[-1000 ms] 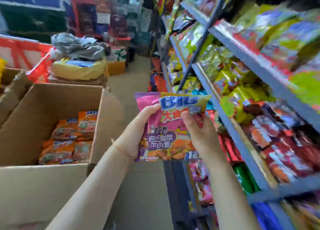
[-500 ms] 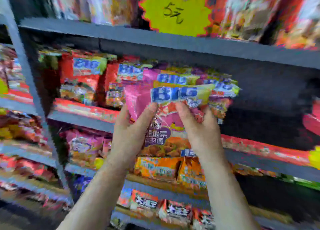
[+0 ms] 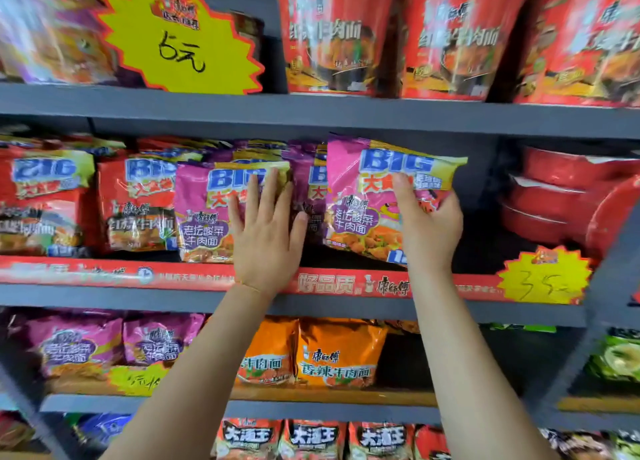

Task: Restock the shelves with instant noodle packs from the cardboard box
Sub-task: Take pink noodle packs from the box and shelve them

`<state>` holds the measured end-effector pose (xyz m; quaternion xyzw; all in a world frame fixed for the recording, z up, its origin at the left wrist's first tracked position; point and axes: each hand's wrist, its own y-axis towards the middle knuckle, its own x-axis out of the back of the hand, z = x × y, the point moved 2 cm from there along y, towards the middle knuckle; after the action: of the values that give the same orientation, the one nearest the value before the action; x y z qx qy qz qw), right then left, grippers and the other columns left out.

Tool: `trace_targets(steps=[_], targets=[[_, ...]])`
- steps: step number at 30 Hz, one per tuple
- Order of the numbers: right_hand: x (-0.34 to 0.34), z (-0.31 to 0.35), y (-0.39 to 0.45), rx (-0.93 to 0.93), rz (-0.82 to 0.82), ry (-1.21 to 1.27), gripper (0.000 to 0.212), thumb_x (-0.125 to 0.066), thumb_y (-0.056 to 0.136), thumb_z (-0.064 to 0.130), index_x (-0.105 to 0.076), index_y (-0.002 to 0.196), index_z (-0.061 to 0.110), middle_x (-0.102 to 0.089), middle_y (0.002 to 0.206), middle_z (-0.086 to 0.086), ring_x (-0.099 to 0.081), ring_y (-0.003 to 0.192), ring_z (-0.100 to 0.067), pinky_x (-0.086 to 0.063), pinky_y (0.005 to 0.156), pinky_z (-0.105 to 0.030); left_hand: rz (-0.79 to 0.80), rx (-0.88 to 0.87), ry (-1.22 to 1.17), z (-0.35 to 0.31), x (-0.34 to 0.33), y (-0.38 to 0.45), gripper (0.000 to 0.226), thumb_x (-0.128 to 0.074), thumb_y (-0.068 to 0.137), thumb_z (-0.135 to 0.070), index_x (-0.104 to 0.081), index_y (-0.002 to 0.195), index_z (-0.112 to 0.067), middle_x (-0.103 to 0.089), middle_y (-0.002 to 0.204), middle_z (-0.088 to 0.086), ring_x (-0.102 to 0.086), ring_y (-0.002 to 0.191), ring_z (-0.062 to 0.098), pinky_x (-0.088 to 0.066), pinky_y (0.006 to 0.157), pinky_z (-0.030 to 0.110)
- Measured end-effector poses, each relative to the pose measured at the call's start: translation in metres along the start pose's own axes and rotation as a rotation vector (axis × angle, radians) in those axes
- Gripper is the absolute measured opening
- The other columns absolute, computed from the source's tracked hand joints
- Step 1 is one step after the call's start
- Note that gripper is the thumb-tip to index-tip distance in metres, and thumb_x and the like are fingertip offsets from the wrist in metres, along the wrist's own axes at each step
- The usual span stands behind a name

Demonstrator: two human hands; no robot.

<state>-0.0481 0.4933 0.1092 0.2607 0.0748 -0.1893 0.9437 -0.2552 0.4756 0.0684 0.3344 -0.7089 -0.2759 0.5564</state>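
My right hand (image 3: 427,227) grips a pink-purple BIG noodle pack (image 3: 363,203) by its right side, tilted, held just above the middle shelf (image 3: 346,307). My left hand (image 3: 266,238) lies flat with fingers spread against another pink BIG pack (image 3: 204,217) standing on that shelf. Behind and between them stand more purple packs (image 3: 308,182). The cardboard box is out of view.
Red BIG packs (image 3: 138,203) fill the shelf's left part. Dark free space and stacked red bowls (image 3: 554,196) lie to the right. Red cup noodles (image 3: 332,34) and a yellow price tag (image 3: 180,40) sit above; orange packs (image 3: 336,355) stand below.
Both hands held one pack together before. Now my left hand has let go and presses a shelved pack, while my right hand alone carries the pack to the right at shelf level.
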Motion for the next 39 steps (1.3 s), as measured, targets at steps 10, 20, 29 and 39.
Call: trace_targets(steps=[10, 20, 29, 39], targets=[[-0.055, -0.045, 0.007, -0.13, 0.297, -0.383, 0.061, -0.061, 0.088, 0.061, -0.05, 0.118, 0.009, -0.06, 0.107, 0.004, -0.055, 0.094, -0.013, -0.042, 0.077, -0.029, 0.041, -0.054, 0.068, 0.018, 0.006, 0.0, 0.072, -0.029, 0.096, -0.069, -0.018, 0.158, -0.033, -0.019, 0.165, 0.0, -0.011, 0.153, 0.022, -0.01, 0.122, 0.054], [-0.043, -0.014, -0.021, 0.349, -0.033, -0.755, 0.058, -0.061, 0.093, 0.041, -0.045, 0.137, 0.008, -0.05, 0.126, -0.013, -0.05, 0.116, -0.028, -0.045, 0.092, -0.043, 0.055, -0.111, 0.062, 0.021, 0.004, 0.0, 0.068, -0.041, 0.092, -0.065, -0.042, 0.149, -0.028, -0.021, 0.164, 0.008, -0.012, 0.152, 0.031, -0.013, 0.121, 0.058], [-0.149, -0.005, -0.173, 0.334, 0.841, -0.025, 0.018, -0.053, 0.096, 0.019, -0.059, 0.079, 0.014, -0.05, 0.056, -0.004, -0.05, 0.053, -0.022, -0.04, 0.052, -0.039, -0.071, 0.277, -0.255, 0.141, 0.102, -0.105, 0.02, -0.049, 0.094, -0.031, -0.067, 0.094, -0.023, -0.065, 0.072, -0.004, -0.061, 0.064, 0.02, -0.049, 0.057, 0.042], [-0.337, -0.032, -0.542, 0.102, 1.892, -0.251, 0.026, -0.055, 0.095, 0.015, -0.062, 0.07, 0.018, -0.064, 0.062, -0.005, -0.058, 0.053, -0.009, -0.047, 0.055, -0.02, 0.565, 1.285, 0.15, 0.378, 0.319, -0.413, 0.03, -0.052, 0.101, -0.025, -0.064, 0.122, -0.009, -0.065, 0.122, 0.012, -0.061, 0.114, 0.03, -0.05, 0.097, 0.04]])
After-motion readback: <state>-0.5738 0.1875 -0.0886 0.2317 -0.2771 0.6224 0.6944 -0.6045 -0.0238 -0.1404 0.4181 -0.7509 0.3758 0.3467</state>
